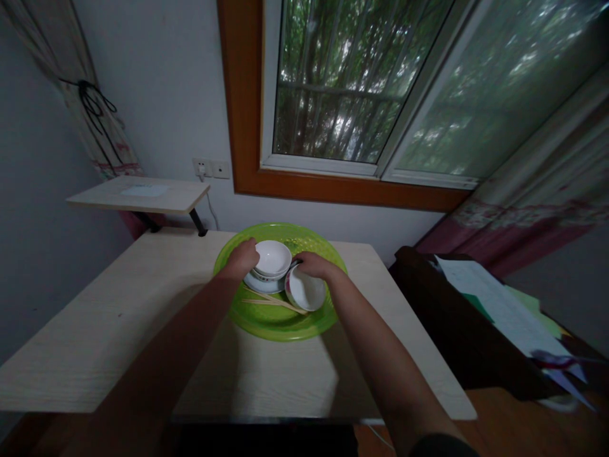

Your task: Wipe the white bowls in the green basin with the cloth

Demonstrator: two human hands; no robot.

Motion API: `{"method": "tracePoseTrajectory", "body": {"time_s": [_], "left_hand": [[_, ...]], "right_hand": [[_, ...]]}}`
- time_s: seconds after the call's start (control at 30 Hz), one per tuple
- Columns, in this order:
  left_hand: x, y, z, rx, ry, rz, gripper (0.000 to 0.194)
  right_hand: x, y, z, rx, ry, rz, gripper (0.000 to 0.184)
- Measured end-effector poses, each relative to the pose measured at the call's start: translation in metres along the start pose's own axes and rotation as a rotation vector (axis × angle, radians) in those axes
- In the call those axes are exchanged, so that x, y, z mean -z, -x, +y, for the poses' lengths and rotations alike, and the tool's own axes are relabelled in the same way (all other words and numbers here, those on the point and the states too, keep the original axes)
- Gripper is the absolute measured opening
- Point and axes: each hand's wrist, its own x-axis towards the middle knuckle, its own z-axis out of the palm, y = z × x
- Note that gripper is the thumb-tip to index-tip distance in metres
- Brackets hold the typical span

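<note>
A round green basin (271,331) stands on the table with white bowls and chopsticks in it. My left hand (243,258) grips the rim of a small white bowl (273,257), which sits on another bowl above a white plate (266,285). My right hand (314,264) is closed on the upper rim of a second white bowl (307,291), tilted with its inside facing me. Beside that hand's fingertips a small dark piece shows, too little to name. Several wooden chopsticks (273,301) lie across the near part of the basin, partly behind the tilted bowl.
The pale wooden table (285,381) carries a small raised shelf (137,193) at its back left. Behind it are a wall socket (210,168) with a cable and a window (352,82). To the right stands a dark piece of furniture (442,324) with papers on it.
</note>
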Motion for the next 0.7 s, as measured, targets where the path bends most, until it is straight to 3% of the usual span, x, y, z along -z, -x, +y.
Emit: {"method": "tracePoseTrajectory", "body": {"time_s": [0.3,0.7], "left_hand": [[-0.005,-0.004,-0.007,-0.001,0.069,0.044,0.043],[0.006,0.002,-0.001,0.057,0.102,0.125,0.042]], "right_hand": [[0.000,-0.002,0.008,0.055,-0.011,0.023,0.039],[-0.001,0.004,-0.008,0.106,-0.078,0.060,0.037]]}}
